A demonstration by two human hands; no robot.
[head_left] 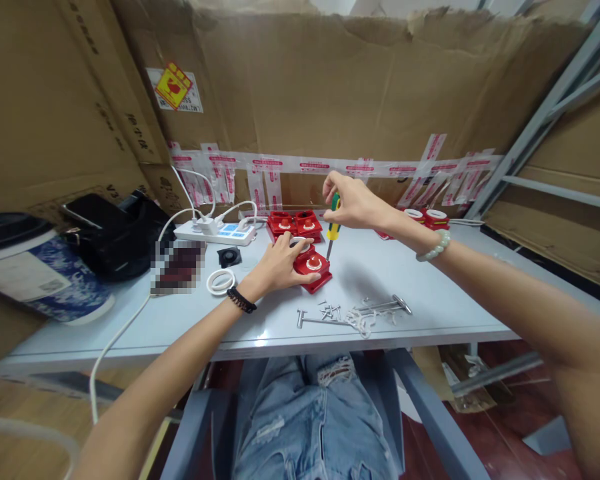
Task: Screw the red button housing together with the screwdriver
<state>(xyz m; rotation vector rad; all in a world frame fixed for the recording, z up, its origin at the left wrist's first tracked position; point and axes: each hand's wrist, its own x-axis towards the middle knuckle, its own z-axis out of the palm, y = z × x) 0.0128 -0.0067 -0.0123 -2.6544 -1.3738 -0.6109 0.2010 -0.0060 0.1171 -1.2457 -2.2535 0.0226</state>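
Note:
My left hand [279, 265] grips a red square device [314, 270] with a white-ringed round centre, holding it down on the grey table [430, 293]. My right hand [353, 200] is closed on a screwdriver [333, 225] with a green and yellow handle, held upright with its tip down at the device's right side. Two more red devices [295, 224] sit just behind. A black beaded band is on my left wrist and a pale bead bracelet [434, 247] on my right.
Loose screws and metal T-keys [355, 310] lie in front of the device. A white ring [221, 281], a small black fan [229, 256], a white power strip [215, 232], a black bag [115, 233] and a blue-white tub [35, 267] are at left. Further red devices [427, 219] sit at right; cardboard walls behind.

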